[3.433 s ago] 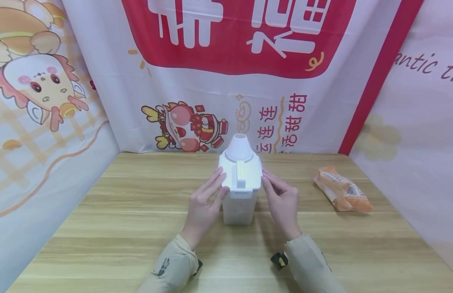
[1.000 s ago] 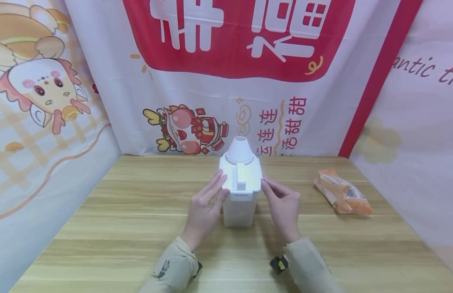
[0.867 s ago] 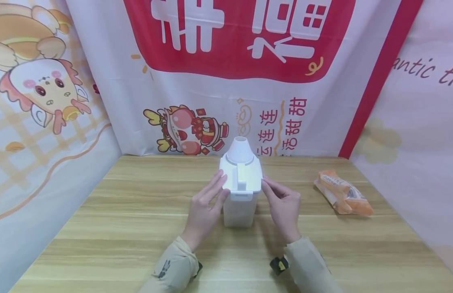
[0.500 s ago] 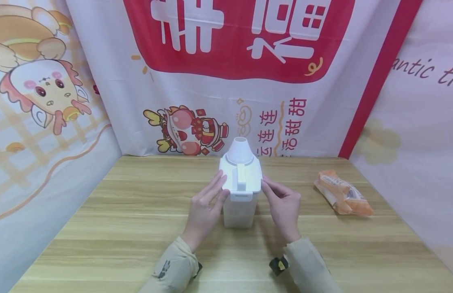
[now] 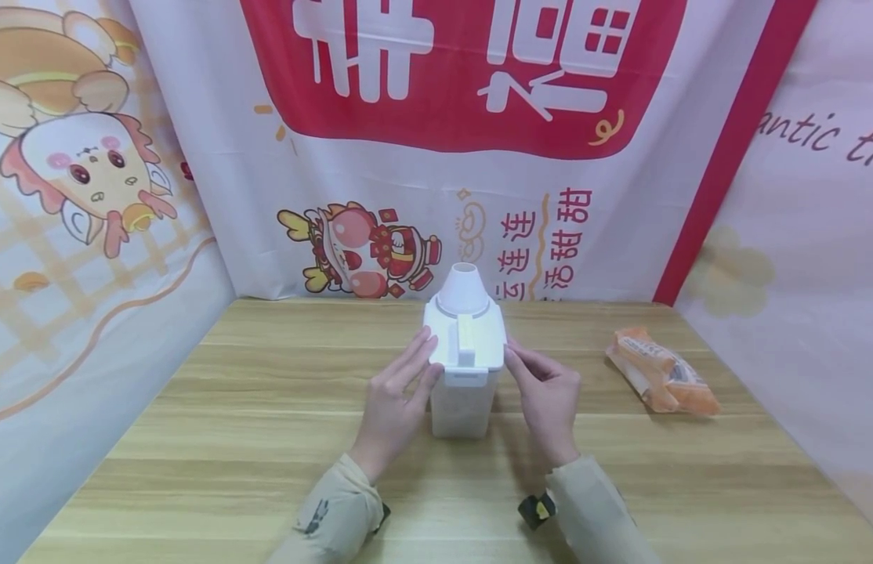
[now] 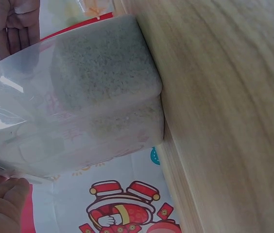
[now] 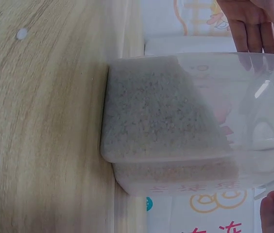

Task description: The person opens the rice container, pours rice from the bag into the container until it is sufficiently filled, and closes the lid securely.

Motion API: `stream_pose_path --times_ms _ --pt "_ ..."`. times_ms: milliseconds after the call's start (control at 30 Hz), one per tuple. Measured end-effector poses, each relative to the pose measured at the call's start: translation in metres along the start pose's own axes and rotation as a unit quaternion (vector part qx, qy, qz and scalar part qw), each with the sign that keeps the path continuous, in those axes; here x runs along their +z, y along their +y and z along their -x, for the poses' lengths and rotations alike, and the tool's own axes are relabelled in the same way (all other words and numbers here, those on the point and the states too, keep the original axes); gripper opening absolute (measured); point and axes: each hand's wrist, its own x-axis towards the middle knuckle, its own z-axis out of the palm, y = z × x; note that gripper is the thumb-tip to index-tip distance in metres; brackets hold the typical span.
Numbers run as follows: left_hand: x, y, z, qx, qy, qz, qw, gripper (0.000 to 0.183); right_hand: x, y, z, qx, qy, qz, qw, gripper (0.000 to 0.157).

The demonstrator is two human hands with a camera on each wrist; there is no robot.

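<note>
A white-lidded rice container (image 5: pixel 461 403) stands upright on the wooden table in the head view. Its lid (image 5: pixel 443 333) carries a white cone-shaped cup (image 5: pixel 462 291) with a round opening at the top. My left hand (image 5: pixel 393 403) holds the left edge of the lid, thumb near the front corner and fingertips over the side. At the right edge, my right hand (image 5: pixel 551 395) grips the lid between thumb and fingers. Both wrist views show the clear body with pale rice-like grains (image 7: pixel 151 109) in its lower part. The far side of the container is hidden in the head view.
An orange and clear plastic package (image 5: pixel 662 372) lies on the table (image 5: pixel 267 439) to the right. A printed cloth (image 5: pixel 380 172) hangs behind the table, with more printed cloth at both sides. A small black device (image 5: pixel 537 511) sits at the right cuff.
The head view has shifted slightly since the earliest frame. Both hands keep their places on the lid, and the container stays where it was.
</note>
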Motion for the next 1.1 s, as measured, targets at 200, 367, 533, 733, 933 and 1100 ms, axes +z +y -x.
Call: stream_pose_path --times_ms 200,367,533,733,933,1100 --pt "0.0007 -0.0008 0.0001 0.004 0.003 -0.002 1.0 0.045 0.0 0.0001 0.0005 0.004 -0.001 0.005 1.0 0.018" --pt "0.001 -0.0007 0.0003 0.003 0.004 0.001 1.0 0.044 -0.0001 0.0017 -0.0002 0.005 -0.002 0.008 1.0 0.018" --pt "0.0015 -0.0009 0.0004 0.004 0.004 0.003 1.0 0.044 -0.0005 0.0019 -0.0003 0.004 -0.004 0.009 1.0 0.018" --pt "0.0023 0.0001 0.0006 0.015 0.008 -0.002 0.9998 0.043 -0.0011 0.0014 -0.001 0.013 0.002 -0.001 1.0 0.02" --pt "0.0025 0.0011 0.0008 0.015 0.008 -0.003 0.9998 0.043 -0.002 -0.0005 -0.0004 0.024 0.007 -0.005 1.0 0.02" --pt "0.0028 0.0005 0.0006 0.023 0.014 -0.003 0.9996 0.042 -0.002 -0.0023 -0.0001 0.023 0.007 -0.002 1.0 0.019"
